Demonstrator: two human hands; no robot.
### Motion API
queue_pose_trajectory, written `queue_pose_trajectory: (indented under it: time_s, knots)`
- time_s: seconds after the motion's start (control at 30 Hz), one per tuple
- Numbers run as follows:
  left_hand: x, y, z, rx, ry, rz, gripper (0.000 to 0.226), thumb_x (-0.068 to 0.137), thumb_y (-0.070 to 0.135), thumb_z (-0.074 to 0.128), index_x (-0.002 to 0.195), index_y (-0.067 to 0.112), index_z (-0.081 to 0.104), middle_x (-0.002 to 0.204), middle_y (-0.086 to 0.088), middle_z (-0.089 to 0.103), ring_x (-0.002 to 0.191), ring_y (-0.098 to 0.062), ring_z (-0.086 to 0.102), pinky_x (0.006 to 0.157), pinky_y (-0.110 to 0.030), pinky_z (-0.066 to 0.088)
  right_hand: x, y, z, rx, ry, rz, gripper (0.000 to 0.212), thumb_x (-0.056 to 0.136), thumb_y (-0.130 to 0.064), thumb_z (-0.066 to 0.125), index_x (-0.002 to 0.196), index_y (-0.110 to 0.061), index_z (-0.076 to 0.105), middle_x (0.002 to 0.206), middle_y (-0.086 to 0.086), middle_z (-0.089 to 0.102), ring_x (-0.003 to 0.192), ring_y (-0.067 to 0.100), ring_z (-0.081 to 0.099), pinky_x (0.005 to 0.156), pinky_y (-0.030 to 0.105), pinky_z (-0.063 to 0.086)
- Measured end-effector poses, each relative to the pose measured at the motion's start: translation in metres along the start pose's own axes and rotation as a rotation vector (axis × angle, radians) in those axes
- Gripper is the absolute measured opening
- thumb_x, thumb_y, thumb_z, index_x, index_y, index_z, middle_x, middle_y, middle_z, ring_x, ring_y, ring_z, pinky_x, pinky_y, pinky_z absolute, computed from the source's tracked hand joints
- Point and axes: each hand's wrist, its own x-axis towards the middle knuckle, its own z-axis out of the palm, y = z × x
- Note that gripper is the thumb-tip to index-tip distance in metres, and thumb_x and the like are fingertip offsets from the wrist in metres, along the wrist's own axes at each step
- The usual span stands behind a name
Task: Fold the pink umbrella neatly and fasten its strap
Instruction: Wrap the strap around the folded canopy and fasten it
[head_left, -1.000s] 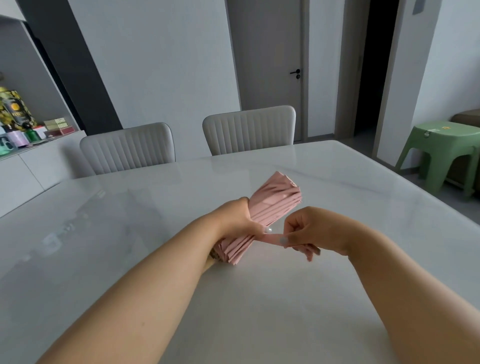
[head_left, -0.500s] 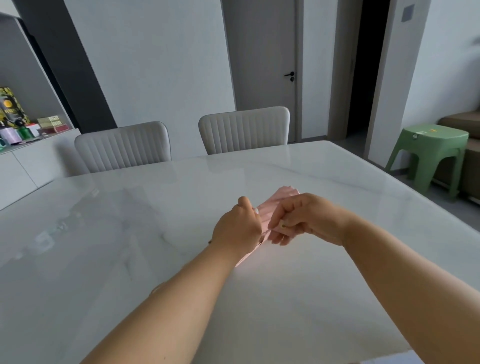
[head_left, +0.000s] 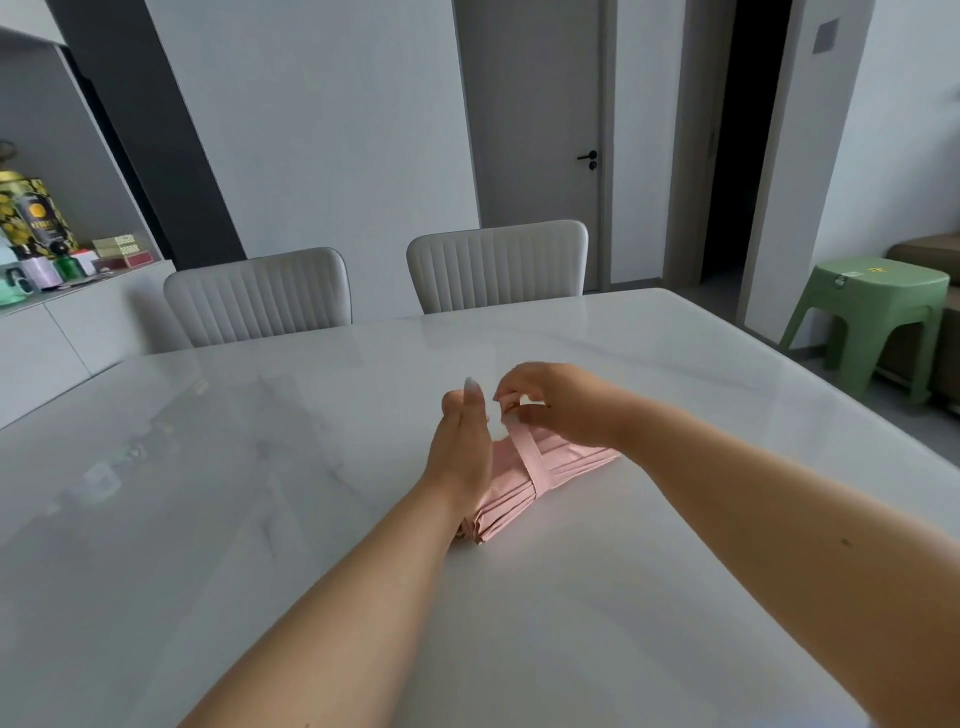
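Umbrella: the folded pink fabric umbrella (head_left: 550, 470) lies on the glossy white marble table (head_left: 260, 493), pleats gathered flat, running from near the left wrist out to the right.

Strap: a narrow pink fabric strap (head_left: 527, 457) is wrapped over the bundle and rises to the right fingertips.

Left hand: the left hand (head_left: 462, 441) stands edge-on beside the bundle, fingers straight and pointing up, pressing against its side; nothing is held in it.

Right hand: the right hand (head_left: 550, 402) hovers just above the umbrella, its fingers pinching the strap's free end.

Hands together: close, nearly touching above the strap, not clasped.

What changed: a second ago the left hand gripped the bundle upright off the table while the right tugged the strap; now the umbrella is laid down, the left grip has let go, and the strap is round it.

Meaning: folding looks done; I judge only the fastening remains, and I cannot tell whether the strap end is yet stuck down.
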Motion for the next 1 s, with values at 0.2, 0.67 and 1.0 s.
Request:
queue_pose_trajectory:
  time_s: [0.2,0.67,1.0]
  knots:
    - [-0.003,-0.004,-0.012,0.245,-0.089,0.139,0.043,0.103,0.047,0.024,0.116,0.015,0.051,0.109,-0.004,0.062,0.103,-0.023,0.059,0.092,-0.039,0.044,-0.005,-0.005,0.022,-0.025,0.05,0.051,0.019,0.099,-0.022,0.047,0.112,-0.013,0.057,0.088,0.004,0.062,0.074,0.019,0.051,0.06,0.021,0.038]
    - [-0.025,-0.011,-0.041,0.708,-0.486,0.181,0.04,0.09,0.053,0.059,0.105,0.016,0.058,0.098,-0.002,0.065,0.09,-0.021,0.061,0.073,-0.031,0.045,-0.051,-0.004,0.027,0.019,0.281,0.045,0.016,0.097,-0.016,0.054,0.106,-0.017,0.066,0.09,-0.008,0.068,0.074,0.008,0.047,0.067,-0.005,0.029]
    - [-0.033,-0.027,-0.042,0.802,-0.498,0.464,0.045,0.083,0.051,0.068,0.116,0.025,0.053,0.099,0.008,0.055,0.09,-0.014,0.052,0.072,-0.027,0.039,-0.065,-0.005,0.032,0.029,0.354,-0.09,0.015,0.087,-0.009,0.057,0.091,-0.009,0.072,0.075,-0.004,0.067,0.068,0.017,0.062,0.063,0.002,0.035]
